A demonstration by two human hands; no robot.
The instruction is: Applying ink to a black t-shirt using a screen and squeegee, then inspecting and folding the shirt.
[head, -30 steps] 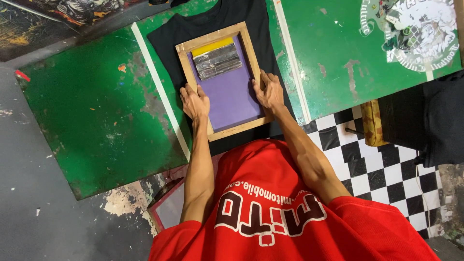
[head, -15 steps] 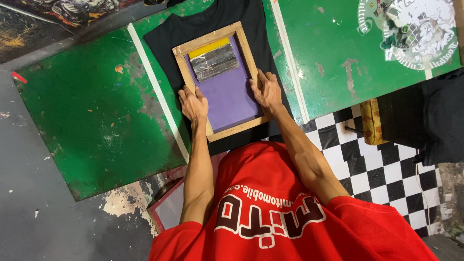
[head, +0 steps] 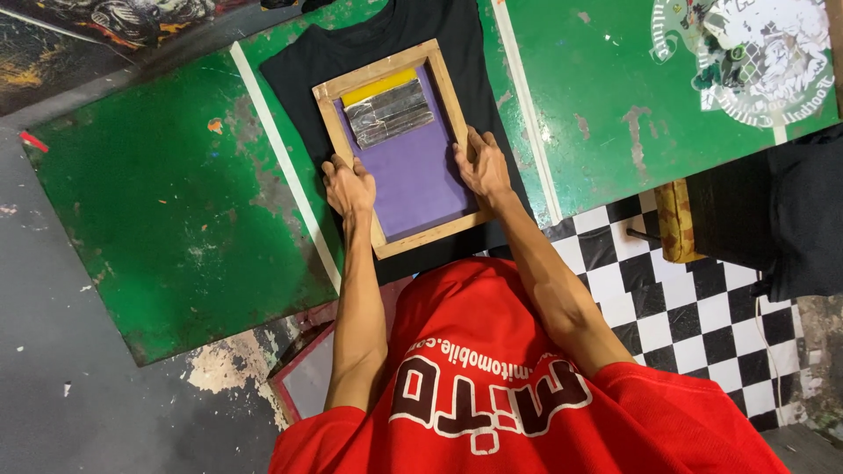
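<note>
Barely shifted, both hands [head: 417, 180] clamp the wood-framed purple screen [head: 413, 167] on black shirt [head: 351, 53].

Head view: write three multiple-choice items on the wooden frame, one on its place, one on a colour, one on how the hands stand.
1. What does the wooden frame lie on?
A. a black shirt
B. the checkered floor
C. a red cloth

2. What colour is the mesh inside the frame?
A. white
B. purple
C. orange

3. How do the hands meet the frame?
A. both lifted clear of it
B. only one touches it
C. left hand on the left rail, right hand on the right rail

Key: 1 A, the shirt's black cloth shows all round the frame on the green table. 2 B, the mesh is purple below a yellow strip and a silvery patch. 3 C, each hand lies over its own side rail.
</note>
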